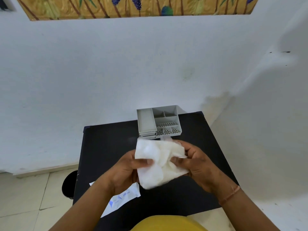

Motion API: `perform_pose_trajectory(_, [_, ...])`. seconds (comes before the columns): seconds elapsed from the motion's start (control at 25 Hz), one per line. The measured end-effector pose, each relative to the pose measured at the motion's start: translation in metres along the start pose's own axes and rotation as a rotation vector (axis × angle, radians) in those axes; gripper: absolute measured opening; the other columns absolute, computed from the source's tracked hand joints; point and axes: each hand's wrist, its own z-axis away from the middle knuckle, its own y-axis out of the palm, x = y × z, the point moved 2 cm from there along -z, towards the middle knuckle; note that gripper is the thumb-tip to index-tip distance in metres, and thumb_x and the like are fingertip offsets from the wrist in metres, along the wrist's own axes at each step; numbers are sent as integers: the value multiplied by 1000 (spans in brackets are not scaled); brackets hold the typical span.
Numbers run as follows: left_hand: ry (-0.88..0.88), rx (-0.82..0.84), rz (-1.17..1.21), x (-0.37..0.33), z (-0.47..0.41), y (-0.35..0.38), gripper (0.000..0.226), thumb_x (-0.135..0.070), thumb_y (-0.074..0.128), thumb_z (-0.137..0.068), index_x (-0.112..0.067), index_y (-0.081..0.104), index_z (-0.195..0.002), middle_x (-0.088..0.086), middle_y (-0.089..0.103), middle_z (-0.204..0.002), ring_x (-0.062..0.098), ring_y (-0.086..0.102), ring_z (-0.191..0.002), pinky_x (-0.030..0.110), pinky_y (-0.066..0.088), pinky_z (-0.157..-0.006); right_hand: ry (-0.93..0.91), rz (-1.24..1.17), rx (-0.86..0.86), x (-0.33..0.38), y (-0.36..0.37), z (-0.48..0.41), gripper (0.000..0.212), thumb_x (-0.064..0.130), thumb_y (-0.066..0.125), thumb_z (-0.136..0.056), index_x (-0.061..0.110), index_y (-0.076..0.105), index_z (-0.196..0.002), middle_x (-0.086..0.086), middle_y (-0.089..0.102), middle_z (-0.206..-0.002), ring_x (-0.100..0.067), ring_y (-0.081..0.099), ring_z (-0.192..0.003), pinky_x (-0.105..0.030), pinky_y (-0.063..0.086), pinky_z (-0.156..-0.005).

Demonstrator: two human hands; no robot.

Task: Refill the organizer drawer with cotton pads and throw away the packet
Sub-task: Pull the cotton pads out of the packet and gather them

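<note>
Head view: a soft, fluffy white bundle of cotton pads (158,164) is held above the matte black table (103,147), gripped by the left hand (128,170) from the left and the right hand (193,162) from the right, thumbs on top. Beyond it stands the grey plastic organizer (160,121), its drawer (146,121) pulled open. A flat crinkled packet (120,199) lies near the table's front-left edge.

White wall (100,64), black table (106,147), tiled floor (25,197)

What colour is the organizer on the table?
The plastic compartment organizer is light grey, seen in the head view, on the black table.
</note>
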Motion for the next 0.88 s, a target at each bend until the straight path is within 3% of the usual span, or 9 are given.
perform_pose_trajectory(0.12, [77,-40,-276,2,1,14,54,-5,85,-86,-29,73,-133,10,79,-123,32,76,-115,57,64,-93,-50,219,-2,0,-3,0,55,-1,69,-94,37,65,-133,15,75,-117,-12,71,-111,-29,64,-83])
perform_pose_trajectory(0.24, [162,-86,-314,-2,1,23,77,2,85,-83,-40,63,-144,-3,78,-127,21,76,-116,37,66,-81,-70,207,-4,-1,-10,3,43,-2,64,-97,26,73,-127,10,78,-119,-17,71,-114,-34,63,-91])
perform_pose_trajectory(0.44, [279,-165,-441,-3,-2,30,102,-3,92,-78,-54,45,-153,-19,71,-134,10,71,-123,34,64,-95,33,281,-34,-6,-19,4,31,-3,61,-99,16,86,-97,12,79,-109,-10,73,-105,-31,65,-81])
perform_pose_trajectory(0.56, [284,-185,-425,0,-4,34,85,-1,90,-81,-41,58,-149,-13,72,-136,13,72,-123,31,64,-91,42,296,-41,-1,-22,7,26,5,65,-99,21,85,-98,10,76,-114,-16,71,-111,-35,65,-86])
perform_pose_trajectory(0.68, [236,-198,-333,3,-4,36,47,2,85,-84,-21,81,-125,1,81,-125,24,76,-118,30,65,-85,72,102,-62,4,-26,10,25,15,63,-100,26,80,-114,3,71,-126,-27,69,-115,-47,65,-88])
perform_pose_trajectory(0.8, [226,-221,-350,2,-3,37,30,3,83,-85,-11,86,-112,5,84,-116,22,79,-112,27,64,-82,73,-74,-15,6,-32,9,55,16,67,-97,46,56,-141,1,72,-129,-34,72,-115,-55,64,-85])
perform_pose_trajectory(0.88, [206,-203,-341,0,-3,38,28,4,83,-85,-9,86,-110,6,85,-115,22,79,-111,28,65,-83,151,-124,-24,2,-39,3,72,10,75,-90,48,46,-145,-6,71,-131,-36,74,-112,-54,64,-82])
